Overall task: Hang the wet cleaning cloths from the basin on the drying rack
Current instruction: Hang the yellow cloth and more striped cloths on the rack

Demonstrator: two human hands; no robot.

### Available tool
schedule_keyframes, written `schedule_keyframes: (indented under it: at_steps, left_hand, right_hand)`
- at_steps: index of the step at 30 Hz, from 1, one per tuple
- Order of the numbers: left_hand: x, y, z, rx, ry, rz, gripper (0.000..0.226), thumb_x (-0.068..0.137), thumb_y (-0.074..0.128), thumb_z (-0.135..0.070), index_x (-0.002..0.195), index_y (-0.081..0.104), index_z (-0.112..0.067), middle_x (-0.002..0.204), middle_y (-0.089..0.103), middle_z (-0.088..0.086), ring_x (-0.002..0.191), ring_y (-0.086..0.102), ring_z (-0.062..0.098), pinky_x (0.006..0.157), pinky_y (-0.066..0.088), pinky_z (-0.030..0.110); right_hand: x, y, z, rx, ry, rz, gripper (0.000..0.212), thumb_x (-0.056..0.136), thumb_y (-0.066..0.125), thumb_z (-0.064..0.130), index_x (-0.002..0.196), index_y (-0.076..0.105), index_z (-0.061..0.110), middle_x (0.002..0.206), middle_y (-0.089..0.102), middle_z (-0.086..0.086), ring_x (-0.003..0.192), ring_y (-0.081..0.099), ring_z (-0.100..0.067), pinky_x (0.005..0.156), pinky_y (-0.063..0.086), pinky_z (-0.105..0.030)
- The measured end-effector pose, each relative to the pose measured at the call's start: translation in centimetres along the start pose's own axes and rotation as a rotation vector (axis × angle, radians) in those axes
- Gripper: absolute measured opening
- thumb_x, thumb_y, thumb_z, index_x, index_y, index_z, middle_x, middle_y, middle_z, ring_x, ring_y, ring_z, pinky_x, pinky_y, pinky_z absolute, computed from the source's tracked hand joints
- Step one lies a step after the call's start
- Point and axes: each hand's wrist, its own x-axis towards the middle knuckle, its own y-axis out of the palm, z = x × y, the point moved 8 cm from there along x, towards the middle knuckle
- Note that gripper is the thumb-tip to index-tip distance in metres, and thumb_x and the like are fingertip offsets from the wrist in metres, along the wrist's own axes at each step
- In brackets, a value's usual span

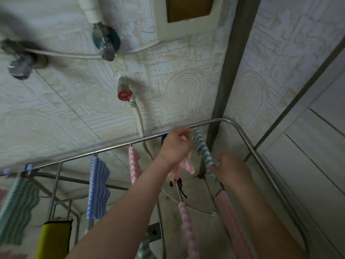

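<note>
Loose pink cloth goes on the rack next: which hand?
Left. The left hand seems to hold the pink cloth, up beside the top rail. The right hand is busy gripping the green cloth lower down.

On the rack [112, 146], left hand [175, 144] and right hand [230, 170] hold a green cloth [202, 148].

A metal tap [19, 67] at the left edge is motion-blurred; below it, the far-left green cloth [16, 208] is blurred and cropped.

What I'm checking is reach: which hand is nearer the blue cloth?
Left. The left hand is right of the blue cloth; the right hand, pinching the green cloth, is farther right.
</note>
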Motion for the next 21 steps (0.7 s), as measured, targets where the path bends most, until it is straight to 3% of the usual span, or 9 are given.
schedule_keyframes:
  at_steps: [3, 7, 9, 11, 12, 14, 16, 21]
  left_hand:
    - [-2.6, -3.6, 0.4, -0.538, -0.116, -0.045, 0.022, 0.086, 0.058, 0.0, 0.102, 0.068, -0.012, 0.08, 0.065, 0.002, 0.058, 0.06, 0.011, 0.053, 0.05, 0.02]
    - [-5.3, -6.5, 1.8, -0.953, -0.173, -0.154, 0.012, 0.086, 0.062, -0.007, 0.096, 0.064, -0.012, 0.068, 0.06, 0.005, 0.054, 0.056, 0.017, 0.058, 0.049, 0.029]
    - [-7.0, -7.8, 2.4, -1.079, -0.165, -0.141, 0.031, 0.082, 0.069, -0.019, 0.107, 0.055, -0.007, 0.078, 0.056, 0.016, 0.064, 0.056, 0.026, 0.064, 0.047, 0.036]
    - [-8.6, -8.5, 1.9, -1.144, -0.152, -0.108, 0.061, 0.076, 0.075, -0.023, 0.123, 0.046, 0.002, 0.098, 0.051, 0.028, 0.079, 0.056, 0.034, 0.073, 0.048, 0.043]
    - [-9.8, -9.6, 1.7, -1.155, -0.103, -0.126, 0.058, 0.078, 0.072, -0.017, 0.126, 0.045, 0.003, 0.1, 0.053, 0.028, 0.081, 0.058, 0.034, 0.074, 0.049, 0.043]
    - [-12.1, -11.5, 1.3, -1.103, -0.02, -0.167, 0.03, 0.086, 0.057, 0.001, 0.115, 0.052, -0.004, 0.086, 0.061, 0.018, 0.071, 0.062, 0.027, 0.065, 0.052, 0.034]
    - [-14.5, -13.0, 0.5, -0.988, 0.05, -0.174, 0.028, 0.087, 0.05, 0.009, 0.108, 0.054, -0.009, 0.082, 0.063, 0.012, 0.067, 0.062, 0.022, 0.059, 0.053, 0.029]
    - [-20.3, -17.1, 3.0, -0.577, 0.105, -0.19, 0.023, 0.091, 0.057, -0.005, 0.113, 0.055, -0.005, 0.092, 0.067, 0.01, 0.068, 0.063, 0.014, 0.058, 0.051, 0.026]
  right_hand:
    - [-1.4, -1.4, 3.3, 0.298, -0.087, 0.102, 0.02, 0.093, 0.057, 0.04, 0.09, 0.063, 0.021, 0.089, 0.066, 0.003, 0.087, 0.064, -0.017, 0.063, 0.041, -0.025]
    - [-5.4, -1.0, 9.2, 1.042, -0.052, 0.528, 0.04, 0.08, 0.063, 0.046, 0.109, 0.065, 0.017, 0.104, 0.074, -0.003, 0.097, 0.069, -0.016, 0.077, 0.054, -0.034]
    - [-7.5, -0.6, 12.6, 1.127, -0.155, 0.622, 0.041, 0.075, 0.066, 0.042, 0.109, 0.067, 0.019, 0.098, 0.074, 0.002, 0.091, 0.07, -0.014, 0.078, 0.056, -0.037]
    - [-8.6, -0.1, 14.7, 1.161, -0.212, 0.555, 0.03, 0.08, 0.067, 0.03, 0.108, 0.068, 0.018, 0.084, 0.072, 0.007, 0.078, 0.067, -0.009, 0.077, 0.054, -0.035]
    - [-9.3, 0.1, 16.0, 1.176, -0.221, 0.484, 0.023, 0.084, 0.067, 0.022, 0.107, 0.068, 0.015, 0.079, 0.072, 0.006, 0.073, 0.065, -0.009, 0.075, 0.054, -0.034]
    - [-10.5, 0.5, 17.7, 1.225, -0.21, 0.373, 0.014, 0.089, 0.063, 0.01, 0.101, 0.07, 0.008, 0.076, 0.072, 0.0, 0.067, 0.065, -0.011, 0.066, 0.056, -0.028]
    - [-12.0, 1.0, 19.2, 1.266, -0.218, 0.329, 0.012, 0.09, 0.061, 0.007, 0.095, 0.071, 0.004, 0.075, 0.073, -0.006, 0.065, 0.067, -0.014, 0.057, 0.055, -0.025]
    - [-16.6, 2.4, 23.1, 1.362, -0.17, 0.263, 0.019, 0.089, 0.063, 0.011, 0.104, 0.069, 0.001, 0.099, 0.072, -0.022, 0.087, 0.069, -0.031, 0.078, 0.056, -0.044]
